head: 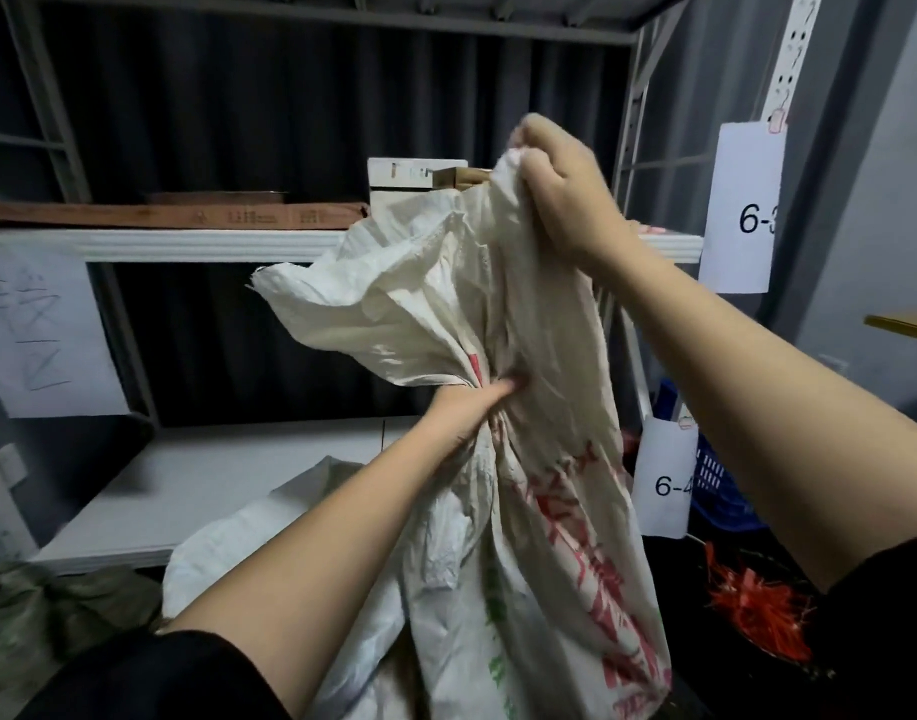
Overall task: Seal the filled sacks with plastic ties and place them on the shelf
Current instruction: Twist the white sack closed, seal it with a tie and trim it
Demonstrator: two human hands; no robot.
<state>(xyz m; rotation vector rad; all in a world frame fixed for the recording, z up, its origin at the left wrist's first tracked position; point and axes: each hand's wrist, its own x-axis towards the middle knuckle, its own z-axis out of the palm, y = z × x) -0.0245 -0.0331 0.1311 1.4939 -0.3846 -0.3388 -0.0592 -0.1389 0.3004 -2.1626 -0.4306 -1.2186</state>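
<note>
A white woven sack [539, 537] with red and green print stands in front of me, its loose top pulled upward. My right hand [555, 194] grips the upper edge of the sack's mouth and holds it high. Lower down, my left hand [472, 407] squeezes the gathered neck of the sack, thumb pressed into the cloth. A bundle of red plastic ties [757, 610] lies at the lower right. Behind the sack is the white metal shelf [196, 485], its lower board close behind my left arm.
A second white sack [248, 543] lies low left of the held one. Flat cardboard [176, 215] and boxes [420, 174] sit on the upper shelf board. Paper labels [742, 210] hang on the right upright. A blue crate [716, 485] stands at right.
</note>
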